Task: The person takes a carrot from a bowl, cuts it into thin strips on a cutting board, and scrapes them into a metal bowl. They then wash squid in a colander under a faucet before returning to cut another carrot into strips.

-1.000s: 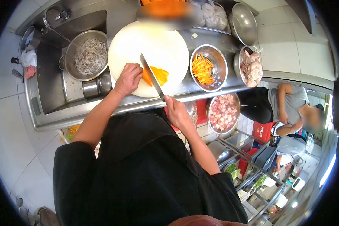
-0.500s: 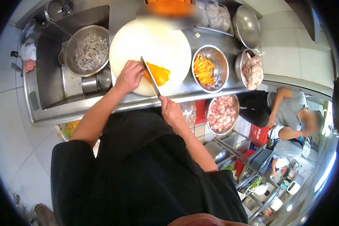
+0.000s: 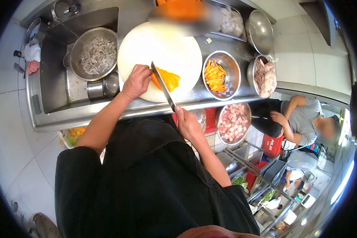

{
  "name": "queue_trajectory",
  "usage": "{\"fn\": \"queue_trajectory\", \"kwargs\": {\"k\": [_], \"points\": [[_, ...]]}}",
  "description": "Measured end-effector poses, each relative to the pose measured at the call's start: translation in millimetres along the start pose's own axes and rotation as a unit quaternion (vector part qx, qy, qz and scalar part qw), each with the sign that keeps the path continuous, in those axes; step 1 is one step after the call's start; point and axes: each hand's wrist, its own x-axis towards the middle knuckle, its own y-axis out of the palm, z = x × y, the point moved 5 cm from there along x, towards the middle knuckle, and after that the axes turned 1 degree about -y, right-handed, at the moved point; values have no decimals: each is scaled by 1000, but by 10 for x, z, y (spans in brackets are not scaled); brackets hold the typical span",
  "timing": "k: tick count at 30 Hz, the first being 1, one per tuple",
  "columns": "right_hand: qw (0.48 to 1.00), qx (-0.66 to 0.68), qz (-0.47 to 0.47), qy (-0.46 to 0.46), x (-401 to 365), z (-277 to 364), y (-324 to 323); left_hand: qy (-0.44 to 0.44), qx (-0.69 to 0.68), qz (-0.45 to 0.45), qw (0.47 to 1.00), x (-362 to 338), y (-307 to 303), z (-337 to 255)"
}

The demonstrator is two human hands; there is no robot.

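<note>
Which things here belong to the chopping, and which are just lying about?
In use: left hand, carrot, knife, right hand, cutting board, colander of carrot sticks.
Lying about: sink bowl of pale strips, chicken bowl, diced meat bowl, steel lid.

Black short-sleeved top [image 3: 154, 178], plain and loose, soft folds, forearms bare below the sleeves, left hand [image 3: 137, 81] and right hand [image 3: 188, 123] ungloved

Steel bench [image 3: 107, 111]: round white cutting board [image 3: 154, 43] at middle, carrot-strip colander [image 3: 231, 79] beside it, meat bowl [image 3: 250, 71] at right edge.
</note>
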Motion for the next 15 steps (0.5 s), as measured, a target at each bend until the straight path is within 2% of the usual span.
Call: {"fn": "queue_trajectory", "kwargs": {"k": [4,10,15], "points": [[1000,-14,21,17,-83,21,-7,-6,-5,0,1000,4,-1,-9],[999,4,-28,-42,293,-159,305,-17,7,2,1000,14,9,28],[1000,-1,-7,-16,296,-142,246,-25,-12,-24,999,-37,9,39]]}}
